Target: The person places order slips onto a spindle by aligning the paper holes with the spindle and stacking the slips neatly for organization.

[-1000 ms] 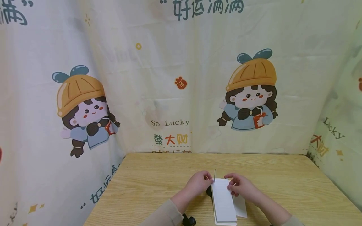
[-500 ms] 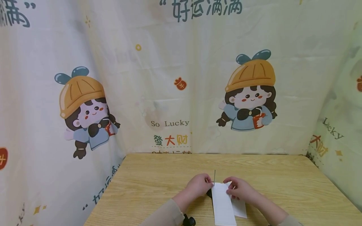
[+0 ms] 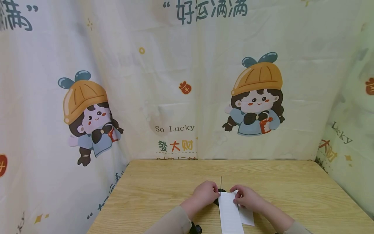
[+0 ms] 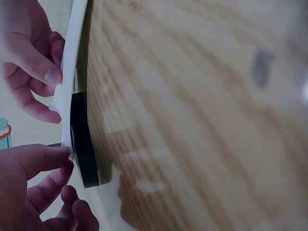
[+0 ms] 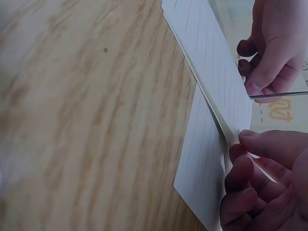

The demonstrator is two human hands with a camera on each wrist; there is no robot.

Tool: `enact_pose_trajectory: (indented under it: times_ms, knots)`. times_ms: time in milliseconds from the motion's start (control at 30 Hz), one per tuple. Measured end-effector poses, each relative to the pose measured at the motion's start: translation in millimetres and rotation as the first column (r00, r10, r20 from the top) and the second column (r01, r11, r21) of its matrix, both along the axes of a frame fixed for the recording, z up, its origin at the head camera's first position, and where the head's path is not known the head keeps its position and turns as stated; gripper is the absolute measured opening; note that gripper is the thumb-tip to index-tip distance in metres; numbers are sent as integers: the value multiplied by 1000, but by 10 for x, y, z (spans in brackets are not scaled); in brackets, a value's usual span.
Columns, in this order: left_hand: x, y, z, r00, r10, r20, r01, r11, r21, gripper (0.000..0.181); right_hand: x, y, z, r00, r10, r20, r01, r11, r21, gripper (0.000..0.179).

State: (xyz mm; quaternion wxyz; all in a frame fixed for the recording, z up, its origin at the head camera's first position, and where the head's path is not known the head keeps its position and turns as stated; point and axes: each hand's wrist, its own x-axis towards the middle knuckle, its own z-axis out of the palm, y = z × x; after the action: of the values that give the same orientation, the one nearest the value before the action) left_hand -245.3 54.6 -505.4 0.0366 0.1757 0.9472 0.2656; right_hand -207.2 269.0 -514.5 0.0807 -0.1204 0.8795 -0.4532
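Note:
Lined white paper sheets (image 3: pixel 230 213), long and narrow, are held between both hands over a black-based paper spike. The thin metal spike (image 3: pixel 221 182) rises at the sheets' far left corner. Its dark round base (image 3: pixel 216 201) is partly hidden by paper and fingers; its edge (image 4: pixel 83 139) shows below the paper in the left wrist view. My left hand (image 3: pixel 205 192) pinches the far left corner, thumb and finger beside the spike. With thumb and forefinger, my right hand (image 3: pixel 248 197) pinches the right edge. Another lined sheet (image 5: pixel 199 163) angles out beneath, toward the right.
A wooden table (image 3: pixel 163 182) lies under everything. Cream cloth (image 3: pixel 210 97) with cartoon prints hangs at its back and sides. A small black object (image 3: pixel 195 228) sits by the left sleeve at the near edge.
Both hands and the held sheets have moved slightly lower and nearer. More of the spike and the base's far edge now shows beyond the paper. The lower sheet has hardly moved.

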Motion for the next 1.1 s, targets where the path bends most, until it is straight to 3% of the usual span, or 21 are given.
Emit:
enact_pose_trajectory:
  times_ms: [400,667,867,1100]
  knots:
    - [13,0,22,1000,-2,-21,1,1000,-31,25,12,-25,1,1000,-16,-16,16,1000,19,33]
    - [38,-53,39,1000,30,-5,-30,999,-13,22,31,2,15,998,-34,-46,36,998,42,45]
    - [67,-118,79,1000,17,-4,-17,1000,6,19,60,74,22,994,-39,-98,48,995,87,42]
    - [-1,-208,-15,999,-46,-6,45,998,-53,41,92,205,54,984,-71,-162,98,981,165,41]
